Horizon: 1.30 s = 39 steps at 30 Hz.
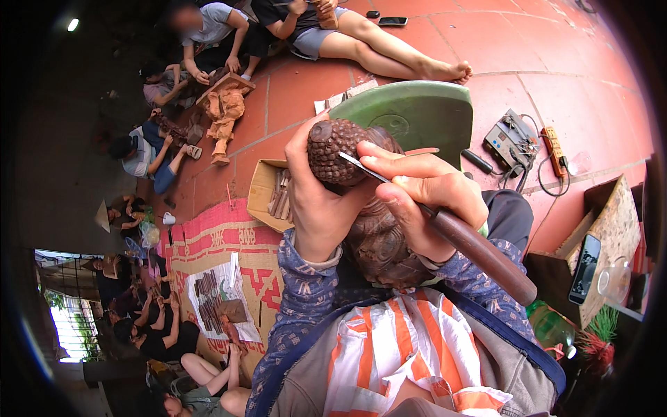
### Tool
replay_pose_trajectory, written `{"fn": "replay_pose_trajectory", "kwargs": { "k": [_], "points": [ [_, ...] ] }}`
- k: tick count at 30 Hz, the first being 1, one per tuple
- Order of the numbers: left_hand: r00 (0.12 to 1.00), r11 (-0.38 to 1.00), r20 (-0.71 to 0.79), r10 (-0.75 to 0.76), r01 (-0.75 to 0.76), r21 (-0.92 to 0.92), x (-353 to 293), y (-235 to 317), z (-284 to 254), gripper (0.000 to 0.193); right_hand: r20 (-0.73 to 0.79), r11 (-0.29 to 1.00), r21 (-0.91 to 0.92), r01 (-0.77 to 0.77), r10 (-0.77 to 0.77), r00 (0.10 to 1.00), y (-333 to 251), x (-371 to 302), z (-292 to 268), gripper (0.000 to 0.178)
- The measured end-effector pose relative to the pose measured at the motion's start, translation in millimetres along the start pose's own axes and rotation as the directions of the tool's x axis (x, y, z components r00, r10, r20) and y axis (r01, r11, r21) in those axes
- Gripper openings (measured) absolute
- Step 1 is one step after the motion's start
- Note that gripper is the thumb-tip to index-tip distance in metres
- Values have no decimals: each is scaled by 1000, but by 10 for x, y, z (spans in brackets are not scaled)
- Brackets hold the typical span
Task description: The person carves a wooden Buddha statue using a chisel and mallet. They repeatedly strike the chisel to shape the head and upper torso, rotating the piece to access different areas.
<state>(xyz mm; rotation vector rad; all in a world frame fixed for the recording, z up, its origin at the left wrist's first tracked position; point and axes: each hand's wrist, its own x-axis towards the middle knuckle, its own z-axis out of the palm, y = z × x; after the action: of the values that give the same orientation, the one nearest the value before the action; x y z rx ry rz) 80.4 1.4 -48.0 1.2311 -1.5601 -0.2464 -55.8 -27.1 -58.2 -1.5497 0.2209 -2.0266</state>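
Note:
A dark brown wooden carving, a statue head covered in small round curls (335, 147), lies tilted in front of me with its carved body (382, 240) toward my lap. My left hand (316, 201) is wrapped round the side of the head and steadies it. In my right hand (438, 194) is a carving chisel (483, 256), gripped low near its metal blade, its dark wooden handle pointing back to the lower right. The blade tip touches or hovers just over the curls; I cannot tell which. Behind the head stands a green plastic basin or seat (438, 115).
A carton (262, 191) of wooden-handled tools stands left of the carving, by a patterned mat (219, 233) with more tools on a white sheet. On the right are a grey control box (511, 142), an orange power strip (554, 149) and a phone (585, 270). Several people sit around.

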Motion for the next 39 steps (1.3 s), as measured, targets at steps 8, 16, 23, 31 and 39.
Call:
{"fn": "replay_pose_trajectory", "kwargs": {
  "k": [8, 16, 23, 31, 39],
  "points": [
    [999, 998, 20, 25, -26, 65, 19, 43, -34, 84, -85, 987, 85, -133, 140, 987, -72, -1, 47, 16],
    [999, 996, -3, 52, -51, 79, 0, 29, -33, 84, -19, 999, -34, -42, 41, 999, -76, 73, 66, 16],
    [999, 998, -18, -37, 36, -50, -10, 25, 29, 83, 71, 998, -28, 58, -56, 996, 47, 162, 9, 17],
    [998, 999, 57, 15, -18, 50, 23, 81, -64, 84, 138, 984, 8, 179, -179, 974, 147, 240, -251, 22],
    [997, 998, 65, 52, -55, 42, 22, 57, -69, 84, 104, 995, 101, -20, 10, 995, 19, 116, -113, 22]
  ]
}}
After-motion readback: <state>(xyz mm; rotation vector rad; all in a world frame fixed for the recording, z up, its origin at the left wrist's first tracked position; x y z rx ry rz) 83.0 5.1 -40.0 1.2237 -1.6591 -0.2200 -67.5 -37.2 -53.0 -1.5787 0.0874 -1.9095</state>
